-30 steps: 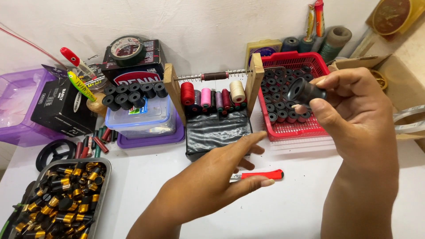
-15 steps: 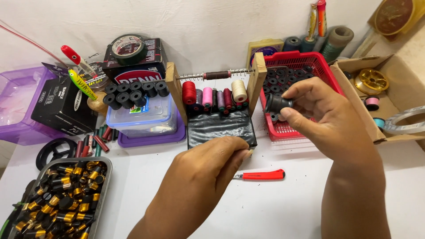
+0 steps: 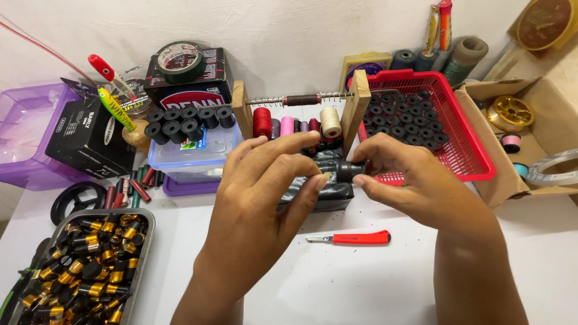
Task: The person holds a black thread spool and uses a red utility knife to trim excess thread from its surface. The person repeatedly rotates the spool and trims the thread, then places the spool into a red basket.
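Nearest me lies a red-handled craft knife [image 3: 352, 238] on the white table [image 3: 373, 283]. Above it, my right hand [image 3: 415, 180] pinches a small black plastic spool [image 3: 350, 171] between thumb and fingertips (held level, poking left out of the pinch). My left hand [image 3: 265, 192] meets it, fingertips pressed against its left end. Farther right, a red mesh basket [image 3: 466, 150] holds more black spools.
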